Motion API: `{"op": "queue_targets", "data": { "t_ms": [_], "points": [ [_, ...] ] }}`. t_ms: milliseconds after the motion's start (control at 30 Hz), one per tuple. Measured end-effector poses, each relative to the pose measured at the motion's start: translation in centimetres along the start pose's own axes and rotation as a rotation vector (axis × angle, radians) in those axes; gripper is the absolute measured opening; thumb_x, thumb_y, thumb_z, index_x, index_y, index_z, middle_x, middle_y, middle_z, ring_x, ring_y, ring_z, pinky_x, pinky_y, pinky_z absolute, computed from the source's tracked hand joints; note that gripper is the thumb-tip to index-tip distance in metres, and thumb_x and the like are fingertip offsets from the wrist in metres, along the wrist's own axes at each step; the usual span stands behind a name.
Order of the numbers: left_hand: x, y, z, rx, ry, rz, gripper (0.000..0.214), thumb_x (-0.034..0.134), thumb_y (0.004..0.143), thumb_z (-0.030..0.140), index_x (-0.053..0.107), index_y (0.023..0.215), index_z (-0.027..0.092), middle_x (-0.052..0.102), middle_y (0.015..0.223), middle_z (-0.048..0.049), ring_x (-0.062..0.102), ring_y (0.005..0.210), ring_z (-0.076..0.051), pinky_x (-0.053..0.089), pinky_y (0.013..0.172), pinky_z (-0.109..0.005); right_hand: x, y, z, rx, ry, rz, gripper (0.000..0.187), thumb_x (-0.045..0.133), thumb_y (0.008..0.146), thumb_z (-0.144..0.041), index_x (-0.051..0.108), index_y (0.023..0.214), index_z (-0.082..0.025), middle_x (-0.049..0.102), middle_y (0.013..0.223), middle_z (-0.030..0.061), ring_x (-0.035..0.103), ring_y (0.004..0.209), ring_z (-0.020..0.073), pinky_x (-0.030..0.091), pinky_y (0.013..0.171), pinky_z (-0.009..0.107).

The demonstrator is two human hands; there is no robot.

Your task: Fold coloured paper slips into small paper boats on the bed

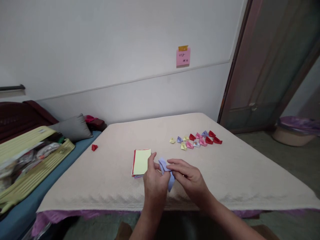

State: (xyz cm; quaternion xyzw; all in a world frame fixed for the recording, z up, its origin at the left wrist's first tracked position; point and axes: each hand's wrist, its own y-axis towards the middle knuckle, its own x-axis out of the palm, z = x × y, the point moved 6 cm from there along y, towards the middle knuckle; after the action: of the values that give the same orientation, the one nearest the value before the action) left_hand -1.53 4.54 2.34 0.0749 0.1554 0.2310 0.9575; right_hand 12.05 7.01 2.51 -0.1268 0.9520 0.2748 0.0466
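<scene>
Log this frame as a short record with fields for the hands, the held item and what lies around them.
left hand: pinches lavender paper
right hand: pinches the same paper
paper state: partly folded, above the cream-clothed table
beside left hand: paper stack, yellow sheet on top
farther back: group of small folded pieces, mixed colours
far left: one red folded piece, alone

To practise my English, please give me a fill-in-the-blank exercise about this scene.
1. The left hand and right hand hold the paper piece, coloured pale ___.
2. The paper stack has a ___ top sheet.
3. The pink note sticks to the ___.
4. The lone folded piece far left is ___.
Answers: purple; yellow; wall; red
</scene>
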Motion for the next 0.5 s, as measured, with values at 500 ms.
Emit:
{"op": "queue_targets", "data": {
  "t_ms": [500],
  "points": [
    [0.51,-0.22,-0.11,0.021,-0.151,-0.112,0.055,0.05,0.071,0.01,0.04,0.124,0.02,0.043,0.065,0.0067,0.036,0.046,-0.006,0.031,0.044,-0.016,-0.26,0.0,-0.61,-0.092,-0.141,0.0,0.033,0.046,0.076,-0.004,0.072,0.086,-0.021,0.063,0.11,0.0088,0.059,0.101,0.0217,0.047,0.086,0.034]
  ]
}}
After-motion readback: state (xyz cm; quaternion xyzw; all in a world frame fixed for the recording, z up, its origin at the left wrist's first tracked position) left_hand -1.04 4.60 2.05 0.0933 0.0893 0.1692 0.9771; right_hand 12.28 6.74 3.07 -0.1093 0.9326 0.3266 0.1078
